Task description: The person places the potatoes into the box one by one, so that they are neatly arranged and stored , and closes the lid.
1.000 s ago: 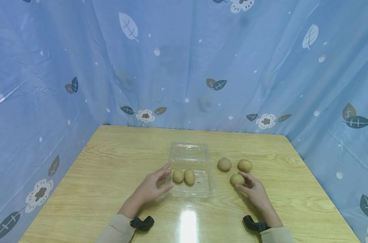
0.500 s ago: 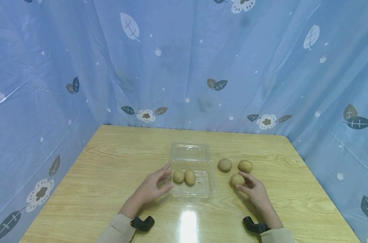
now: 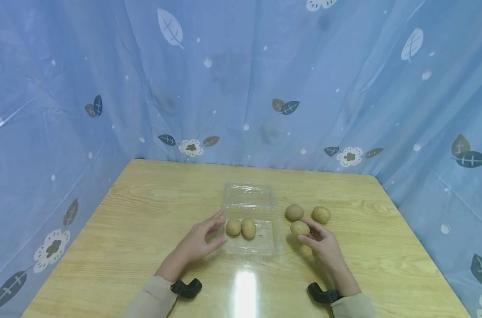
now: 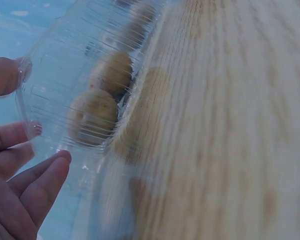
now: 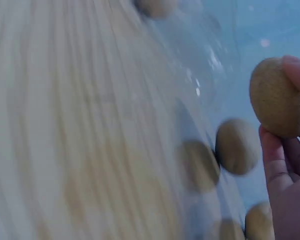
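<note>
Right wrist: grip (image 5: 291,197) snug on potato (image 5: 275,97)

No readable text, label, brand, number or sign shows in any view.

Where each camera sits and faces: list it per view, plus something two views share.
Head: worn on the head, facing forward and down at the table; left hand and right hand show.
Left wrist: on that wrist, facing the clear container; part of left hand shows.
Right wrist: on that wrist, facing the held potato; part of right hand shows.
Shared: head and right wrist show the held potato.
</note>
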### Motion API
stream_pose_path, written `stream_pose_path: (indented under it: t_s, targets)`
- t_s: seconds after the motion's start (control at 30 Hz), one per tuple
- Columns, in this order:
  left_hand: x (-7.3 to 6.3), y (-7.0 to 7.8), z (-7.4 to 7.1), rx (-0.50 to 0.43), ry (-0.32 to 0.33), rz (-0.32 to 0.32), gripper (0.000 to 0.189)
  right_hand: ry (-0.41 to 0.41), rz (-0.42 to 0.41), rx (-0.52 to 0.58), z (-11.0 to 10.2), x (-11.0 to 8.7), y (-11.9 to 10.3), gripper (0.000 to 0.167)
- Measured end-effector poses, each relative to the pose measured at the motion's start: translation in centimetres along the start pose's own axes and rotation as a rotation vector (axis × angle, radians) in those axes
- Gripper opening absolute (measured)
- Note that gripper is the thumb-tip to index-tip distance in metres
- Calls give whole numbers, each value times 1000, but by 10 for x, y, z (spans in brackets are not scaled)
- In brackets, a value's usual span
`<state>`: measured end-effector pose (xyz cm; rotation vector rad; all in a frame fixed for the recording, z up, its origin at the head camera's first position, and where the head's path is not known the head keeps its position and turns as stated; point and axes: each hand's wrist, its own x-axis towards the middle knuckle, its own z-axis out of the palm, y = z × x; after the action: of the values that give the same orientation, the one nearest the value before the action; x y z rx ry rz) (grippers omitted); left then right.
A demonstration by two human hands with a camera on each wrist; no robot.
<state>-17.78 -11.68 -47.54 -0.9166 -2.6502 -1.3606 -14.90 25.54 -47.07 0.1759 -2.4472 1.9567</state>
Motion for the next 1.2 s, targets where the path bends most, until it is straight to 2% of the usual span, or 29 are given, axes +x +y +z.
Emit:
stream_pose_path:
  t_s: [0.23, 0.6, 0.9, 1.2]
  targets:
    - [2, -2, -1, -5, 1, 28, 52, 14, -68, 84, 16, 8, -12, 53]
    - [3, -3, 0, 2, -2, 12, 55, -11, -116, 66, 30, 19, -22, 51]
    - [2, -1, -2, -1, -3, -13, 54, -116, -104, 29, 39, 32, -29, 54]
    - [1, -1, 0, -12, -18, -27, 57, -205, -145, -18, 43, 42, -30, 56]
